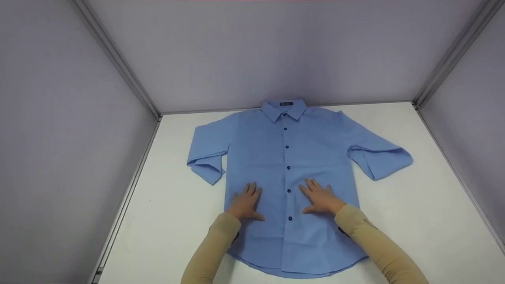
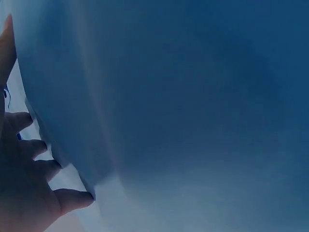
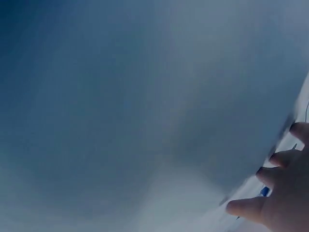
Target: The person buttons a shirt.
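A blue button-up shirt lies spread front side up, its collar at the far end and its curved hem towards me. My left hand rests with fingers spread on the lower front, left of the button line. On the other side of the buttons, my right hand touches the cloth, fingers spread too. Both sleeves are folded back on themselves near the elbow. Blurred blue fills most of both wrist views, with the left hand's fingers at the left and the right hand's fingers at the lower right.
The shirt lies on a white table. Grey panels enclose it at the back, left and right, with metal rails along their joints. The collar reaches the table's back edge, close to the back panel.
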{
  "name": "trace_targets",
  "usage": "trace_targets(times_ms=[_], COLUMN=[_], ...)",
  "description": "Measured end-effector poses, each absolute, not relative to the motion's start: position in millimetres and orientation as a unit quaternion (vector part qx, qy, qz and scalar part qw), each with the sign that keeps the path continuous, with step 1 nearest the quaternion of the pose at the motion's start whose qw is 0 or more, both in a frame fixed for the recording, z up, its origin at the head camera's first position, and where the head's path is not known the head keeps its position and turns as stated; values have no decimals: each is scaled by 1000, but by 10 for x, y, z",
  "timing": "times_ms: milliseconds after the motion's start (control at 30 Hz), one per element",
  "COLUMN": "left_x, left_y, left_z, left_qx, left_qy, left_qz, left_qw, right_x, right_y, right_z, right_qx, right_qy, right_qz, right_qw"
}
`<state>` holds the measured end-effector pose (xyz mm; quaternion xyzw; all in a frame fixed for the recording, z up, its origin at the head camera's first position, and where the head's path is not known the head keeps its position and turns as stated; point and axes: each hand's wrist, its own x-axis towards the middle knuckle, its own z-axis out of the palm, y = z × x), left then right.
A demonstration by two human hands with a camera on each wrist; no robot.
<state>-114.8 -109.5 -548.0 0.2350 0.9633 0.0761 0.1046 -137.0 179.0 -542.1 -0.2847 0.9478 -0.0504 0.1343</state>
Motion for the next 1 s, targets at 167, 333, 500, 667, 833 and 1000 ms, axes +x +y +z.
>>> trace_targets(times_ms=[167, 333, 500, 667, 833, 1000], left_x=[-1104, -1010, -970, -902, -848, -811], left_y=[-1167, -1303, -1451, -1640, -1783, -1860], left_z=[-5510, -5491, -5491, -5470, -5467, -5470], left_qx=[251, 266, 269, 224, 187, 163], left_qy=[961, 956, 956, 966, 971, 972], left_qz=[59, 77, 90, 95, 106, 117], left_qw=[98, 94, 81, 90, 106, 121], right_x=[-1318, -1306, -1285, -1254, -1199, -1181], right_y=[2011, 2294, 2577, 2790, 2940, 3024], right_z=[-5377, -5351, -5366, -5377, -5360, -5392], right_qx=[-247, -233, -205, -180, -159, -146], right_qy=[957, 960, 968, 972, 973, 972], right_qz=[-49, -58, -71, -88, -114, -135], right_qw=[147, 144, 130, 122, 122, 124])
